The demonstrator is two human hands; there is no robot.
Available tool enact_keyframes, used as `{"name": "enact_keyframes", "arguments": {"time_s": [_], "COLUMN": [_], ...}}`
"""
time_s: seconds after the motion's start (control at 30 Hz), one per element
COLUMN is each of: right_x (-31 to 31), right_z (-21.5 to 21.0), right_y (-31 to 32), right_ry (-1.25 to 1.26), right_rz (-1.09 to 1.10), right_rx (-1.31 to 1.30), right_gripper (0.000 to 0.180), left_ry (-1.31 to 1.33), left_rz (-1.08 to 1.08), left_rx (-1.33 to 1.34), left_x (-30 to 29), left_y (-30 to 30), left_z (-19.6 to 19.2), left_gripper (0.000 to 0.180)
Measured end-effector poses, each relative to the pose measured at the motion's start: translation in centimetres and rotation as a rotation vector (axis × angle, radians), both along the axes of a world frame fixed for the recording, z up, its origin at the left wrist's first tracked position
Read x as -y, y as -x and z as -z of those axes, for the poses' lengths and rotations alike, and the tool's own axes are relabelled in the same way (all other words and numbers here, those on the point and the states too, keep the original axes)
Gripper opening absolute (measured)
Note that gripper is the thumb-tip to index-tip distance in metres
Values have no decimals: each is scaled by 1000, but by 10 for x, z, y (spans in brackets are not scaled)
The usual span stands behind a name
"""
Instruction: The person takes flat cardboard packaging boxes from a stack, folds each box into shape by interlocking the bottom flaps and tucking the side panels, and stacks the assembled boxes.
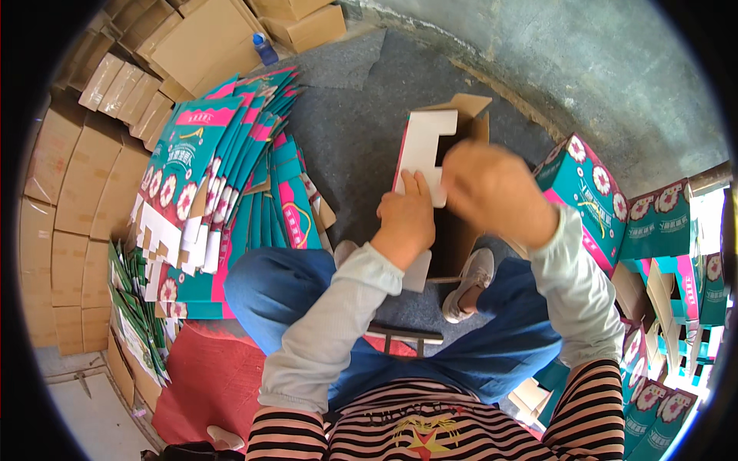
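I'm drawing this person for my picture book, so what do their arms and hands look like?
Loose, pale grey sleeve covers go over both forearms, gathered at the wrists. Above them show shirt sleeves with black and pinkish stripes. The left hand is bare; the right hand wears no glove either, but it's too blurred for small details.

a patchy grey wall (607, 84) fills the upper right, above a dark grey floor (338, 146). a red mat (204, 376) lies at lower left; bright light (716, 223) glares at the right edge.
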State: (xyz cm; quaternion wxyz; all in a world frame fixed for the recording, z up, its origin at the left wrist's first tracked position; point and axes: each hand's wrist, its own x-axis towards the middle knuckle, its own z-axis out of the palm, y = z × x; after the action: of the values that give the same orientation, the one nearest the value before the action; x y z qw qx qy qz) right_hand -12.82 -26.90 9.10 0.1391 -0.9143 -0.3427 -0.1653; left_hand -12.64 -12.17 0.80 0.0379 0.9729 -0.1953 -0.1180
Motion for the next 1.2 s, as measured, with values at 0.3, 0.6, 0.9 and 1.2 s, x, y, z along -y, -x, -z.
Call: {"name": "enact_keyframes", "arguments": {"time_s": [0.3, 0.6, 0.9, 1.2], "right_x": [16, 7, -10, 52], "right_z": [33, 39, 85, 88], "right_y": [97, 97, 60, -46], "right_ry": [147, 166, 619, -197], "right_rz": [-338, -302, 345, 488], "right_rx": [-407, -344, 9, -310], "right_gripper": [46, 27, 21, 33], "left_ry": [-167, 272, 579, 414], "left_rz": [95, 52, 37, 117], "left_rx": [57, 374, 300, 333], "left_x": [12, -10, -24, -26], "left_y": [-8, 1, 8, 49], "left_z": [4, 45, 61, 47], "left_gripper": [78, 69, 58, 73]}}
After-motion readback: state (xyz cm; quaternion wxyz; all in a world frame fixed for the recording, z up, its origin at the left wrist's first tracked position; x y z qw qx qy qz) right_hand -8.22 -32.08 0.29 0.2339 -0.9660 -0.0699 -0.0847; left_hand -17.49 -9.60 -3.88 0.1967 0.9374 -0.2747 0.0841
